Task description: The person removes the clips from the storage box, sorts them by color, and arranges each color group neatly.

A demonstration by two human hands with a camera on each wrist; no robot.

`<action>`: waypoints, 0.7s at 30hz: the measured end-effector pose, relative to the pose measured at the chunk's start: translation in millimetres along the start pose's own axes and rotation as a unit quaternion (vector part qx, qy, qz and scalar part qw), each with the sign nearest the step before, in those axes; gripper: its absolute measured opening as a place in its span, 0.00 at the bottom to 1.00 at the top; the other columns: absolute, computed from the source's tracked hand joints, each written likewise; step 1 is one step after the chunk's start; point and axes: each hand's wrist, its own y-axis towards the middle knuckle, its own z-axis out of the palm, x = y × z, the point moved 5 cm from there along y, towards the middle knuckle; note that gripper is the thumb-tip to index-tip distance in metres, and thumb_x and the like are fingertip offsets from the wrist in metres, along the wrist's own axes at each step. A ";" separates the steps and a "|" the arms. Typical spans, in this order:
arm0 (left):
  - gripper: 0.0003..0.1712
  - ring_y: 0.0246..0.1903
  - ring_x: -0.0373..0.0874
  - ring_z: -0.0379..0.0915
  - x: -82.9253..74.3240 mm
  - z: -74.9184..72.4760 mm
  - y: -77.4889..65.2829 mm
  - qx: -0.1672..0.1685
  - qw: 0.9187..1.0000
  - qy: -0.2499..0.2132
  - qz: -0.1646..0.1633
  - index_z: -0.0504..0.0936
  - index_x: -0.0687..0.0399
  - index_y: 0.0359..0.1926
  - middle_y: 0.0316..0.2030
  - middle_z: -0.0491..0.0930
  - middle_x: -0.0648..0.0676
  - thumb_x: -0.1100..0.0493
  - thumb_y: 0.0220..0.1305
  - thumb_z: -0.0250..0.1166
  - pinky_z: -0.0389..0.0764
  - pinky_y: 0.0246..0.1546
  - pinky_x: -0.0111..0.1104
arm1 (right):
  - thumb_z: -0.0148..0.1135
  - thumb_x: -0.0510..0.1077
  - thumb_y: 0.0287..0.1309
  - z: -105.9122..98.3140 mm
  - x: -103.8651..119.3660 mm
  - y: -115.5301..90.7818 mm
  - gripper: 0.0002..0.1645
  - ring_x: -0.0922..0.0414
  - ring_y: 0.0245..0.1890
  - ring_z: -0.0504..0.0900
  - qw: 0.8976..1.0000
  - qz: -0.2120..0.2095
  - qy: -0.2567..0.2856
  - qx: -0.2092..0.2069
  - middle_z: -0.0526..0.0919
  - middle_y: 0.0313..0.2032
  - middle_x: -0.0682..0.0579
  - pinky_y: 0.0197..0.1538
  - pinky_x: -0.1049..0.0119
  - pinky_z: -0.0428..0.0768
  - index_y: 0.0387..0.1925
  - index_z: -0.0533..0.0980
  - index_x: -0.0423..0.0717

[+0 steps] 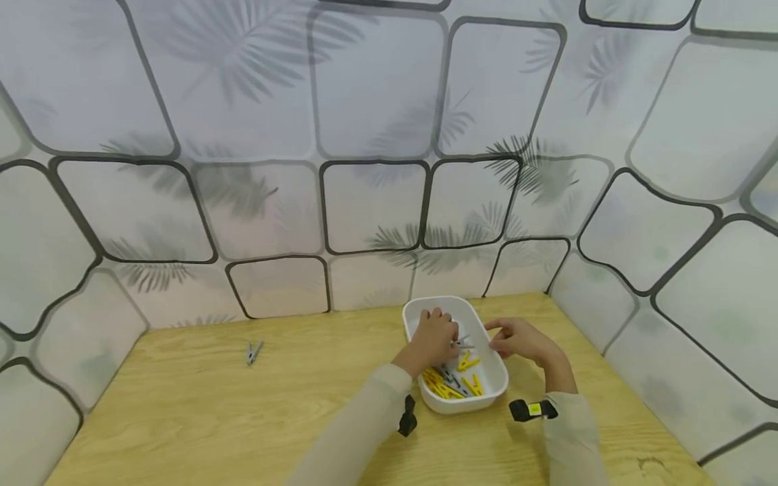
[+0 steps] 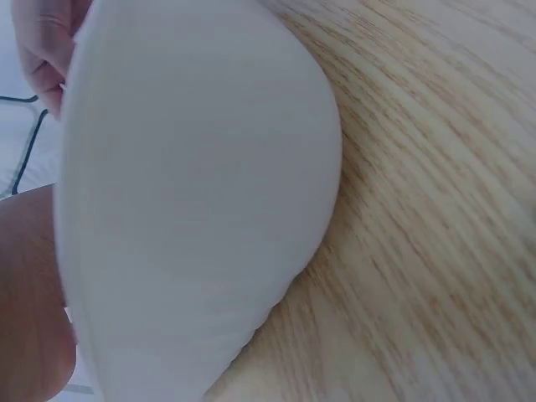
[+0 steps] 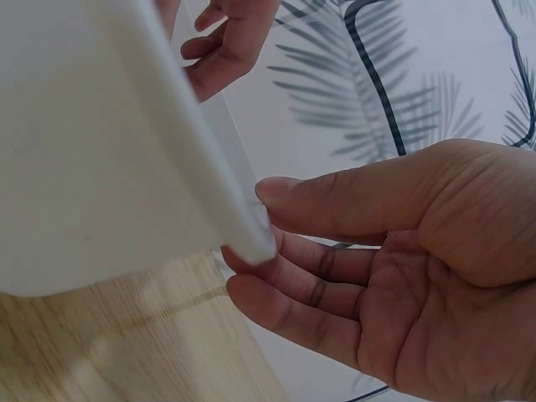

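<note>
A white plastic tray (image 1: 495, 385) sits on the table, holding several yellow clothespins (image 1: 468, 362) and grey clothespins (image 1: 463, 342). My left hand (image 1: 433, 339) reaches over the left rim into the tray, fingers bent downward close to a grey clothespin; whether they grip it is hidden. In the left wrist view, the tray's outer wall (image 2: 201, 167) covers most of the frame, with only part of that hand beside it. At the right rim, my right hand (image 1: 524, 339) pinches the tray's edge between thumb and fingers, as the right wrist view shows at the rim (image 3: 251, 239).
A single grey clothespin (image 1: 252, 352) lies on the wooden table (image 1: 243, 418), well to the left of the tray. Patterned wall covering (image 1: 377, 202) rises behind the table and along both sides. A black strap device (image 1: 533, 410) is on the right wrist.
</note>
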 end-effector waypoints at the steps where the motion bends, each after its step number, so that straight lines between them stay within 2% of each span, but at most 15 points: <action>1: 0.09 0.41 0.42 0.66 0.7 -2.1 -0.8 -0.003 1.000 -0.003 0.002 0.85 0.43 0.39 0.38 0.79 0.45 0.47 0.62 0.70 0.66 0.52 0.41 | 0.60 0.34 0.66 -0.1 0.6 -0.3 0.29 0.55 0.33 0.85 1.000 -0.004 -0.001 0.000 0.86 0.37 0.39 0.45 0.48 0.85 0.65 0.68 0.25; 6: 0.07 0.38 0.41 0.65 5.9 -16.7 -8.0 -0.032 0.999 -0.028 0.012 0.86 0.43 0.38 0.37 0.80 0.44 0.48 0.63 0.70 0.63 0.47 0.38 | 0.60 0.34 0.66 -0.5 2.7 -1.4 0.29 0.55 0.33 0.85 1.000 -0.008 0.000 0.004 0.86 0.36 0.39 0.44 0.49 0.85 0.65 0.68 0.24; 11: 0.06 0.37 0.41 0.67 14.7 -36.9 -20.7 -0.088 0.993 -0.082 0.013 0.86 0.46 0.37 0.36 0.81 0.45 0.51 0.63 0.70 0.66 0.48 0.40 | 0.60 0.35 0.66 -3.4 3.9 -0.8 0.29 0.57 0.32 0.84 1.000 0.001 -0.009 -0.001 0.85 0.36 0.41 0.44 0.50 0.85 0.65 0.68 0.25; 15: 0.08 0.39 0.43 0.70 22.4 -47.3 -34.9 -0.124 0.983 -0.135 0.006 0.86 0.49 0.37 0.36 0.82 0.47 0.51 0.62 0.71 0.69 0.53 0.45 | 0.61 0.34 0.65 -3.1 1.6 -0.6 0.29 0.57 0.31 0.83 1.000 0.011 -0.007 -0.004 0.85 0.34 0.42 0.44 0.50 0.85 0.65 0.68 0.26; 21: 0.08 0.41 0.47 0.73 40.3 -57.2 -63.1 -0.169 0.964 -0.206 -0.016 0.86 0.50 0.37 0.36 0.83 0.50 0.53 0.61 0.73 0.69 0.51 0.46 | 0.61 0.34 0.65 1.0 -0.5 0.0 0.30 0.56 0.30 0.83 1.000 0.010 0.000 -0.003 0.84 0.34 0.44 0.42 0.51 0.85 0.65 0.68 0.26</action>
